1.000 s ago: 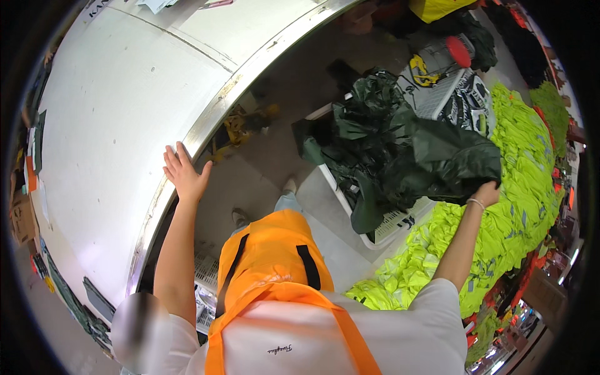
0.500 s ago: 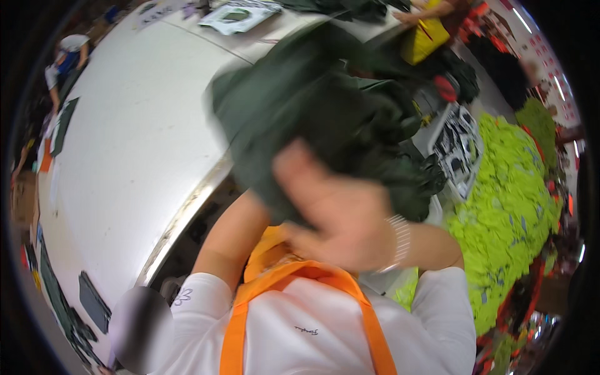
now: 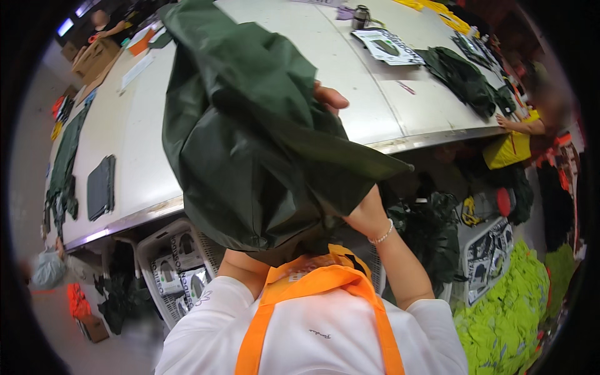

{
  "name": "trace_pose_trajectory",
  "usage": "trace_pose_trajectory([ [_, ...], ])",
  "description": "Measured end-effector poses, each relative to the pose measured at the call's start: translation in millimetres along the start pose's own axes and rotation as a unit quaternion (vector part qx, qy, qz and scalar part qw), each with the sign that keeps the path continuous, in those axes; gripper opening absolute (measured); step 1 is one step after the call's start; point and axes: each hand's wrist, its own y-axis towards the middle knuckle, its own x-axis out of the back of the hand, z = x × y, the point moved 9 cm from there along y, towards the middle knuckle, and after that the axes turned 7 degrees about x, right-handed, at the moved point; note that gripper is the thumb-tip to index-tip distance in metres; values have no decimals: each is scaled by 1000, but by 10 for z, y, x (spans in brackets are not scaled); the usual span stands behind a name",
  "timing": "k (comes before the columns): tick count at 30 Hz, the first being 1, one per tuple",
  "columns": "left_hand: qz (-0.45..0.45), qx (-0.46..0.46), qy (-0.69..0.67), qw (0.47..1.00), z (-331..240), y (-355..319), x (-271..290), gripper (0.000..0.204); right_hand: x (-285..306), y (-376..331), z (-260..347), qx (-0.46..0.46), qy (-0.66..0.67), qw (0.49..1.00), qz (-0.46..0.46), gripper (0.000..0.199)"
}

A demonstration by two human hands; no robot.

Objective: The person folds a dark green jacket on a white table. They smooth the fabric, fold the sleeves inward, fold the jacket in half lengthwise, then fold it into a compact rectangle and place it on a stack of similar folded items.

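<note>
A large piece of dark green, slightly shiny waterproof cloth, like a rain garment [image 3: 244, 150], hangs bunched up in front of my chest, over the table's near edge. My left forearm goes in beneath it. Fingers that appear to be my left hand's [image 3: 330, 98] curl out at the garment's far right side, gripping the cloth. My right hand [image 3: 369, 214], with a beaded bracelet at the wrist, is at the garment's lower right, under a pointed flap. The cloth covers most of its fingers.
The white table [image 3: 350, 81] bears a flat printed package [image 3: 387, 47], a dark flask [image 3: 360, 17], a folded dark piece [image 3: 101, 187] and more green garments [image 3: 459, 78]. Below stand baskets of packages [image 3: 181, 275] and a yellow-green garment pile [image 3: 506, 312]. Another person [image 3: 531, 125] is at right.
My view has turned left. The garment has swung up and left, spreading more fully. My right hand has moved from in front of the cloth to its lower right edge.
</note>
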Motion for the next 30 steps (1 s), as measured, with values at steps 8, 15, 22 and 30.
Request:
trace_pose_trajectory([
  [8, -2, -57, -76, 995, -752, -422, 263, 62, 10, 481, 819, 208, -188, 957, -69, 55],
  [15, 107, -9, -153, 982, -1415, -375, 333, 59, -659, 411, 883, 50, 224, 973, 22, 72],
  [22, 23, -7, -107, 994, -1994, -11, 1160, 54, -870, -32, 2270, 503, -68, 861, 43, 29],
  [30, -122, -169, 223, 952, -1703, -856, 435, 50, -556, 127, 1292, 258, 159, 940, 156, 85],
])
